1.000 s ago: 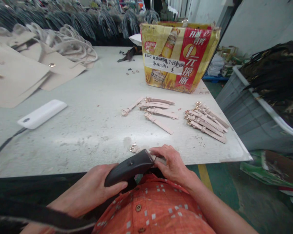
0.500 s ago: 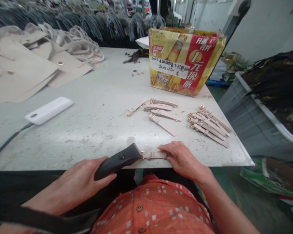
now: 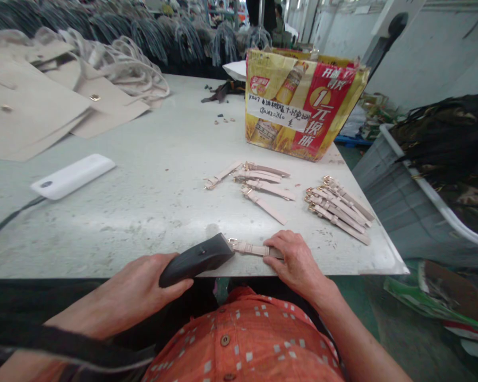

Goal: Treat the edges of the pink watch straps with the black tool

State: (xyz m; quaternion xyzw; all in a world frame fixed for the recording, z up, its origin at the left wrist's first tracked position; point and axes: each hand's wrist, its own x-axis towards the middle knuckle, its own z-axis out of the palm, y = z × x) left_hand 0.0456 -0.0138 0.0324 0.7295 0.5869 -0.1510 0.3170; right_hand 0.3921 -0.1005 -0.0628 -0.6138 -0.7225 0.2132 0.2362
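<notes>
My left hand [image 3: 123, 291] is shut around a black handheld tool [image 3: 197, 260], whose front end rests at the table's near edge. A pale pink watch strap [image 3: 252, 249] with a gold buckle lies flat on the table, its buckle end just past the tool's tip. My right hand [image 3: 295, 260] presses down on the strap's other end. Further up the table are a loose group of pale pink straps [image 3: 258, 183] and a neater bundle of buckled straps [image 3: 336, 208].
The pale grey worktable [image 3: 123, 228] ends close to my body. A printed cardboard box [image 3: 298, 103] stands at the back, with beige bag panels [image 3: 35, 106] at left and a white plastic bar [image 3: 72, 176] nearby. A grey crate [image 3: 410, 180] of dark material stands at right.
The strap, lifted in my hands a second ago, now lies on the table. Since the last frame, my right hand and the tool have shifted slightly right, uncovering the buckle.
</notes>
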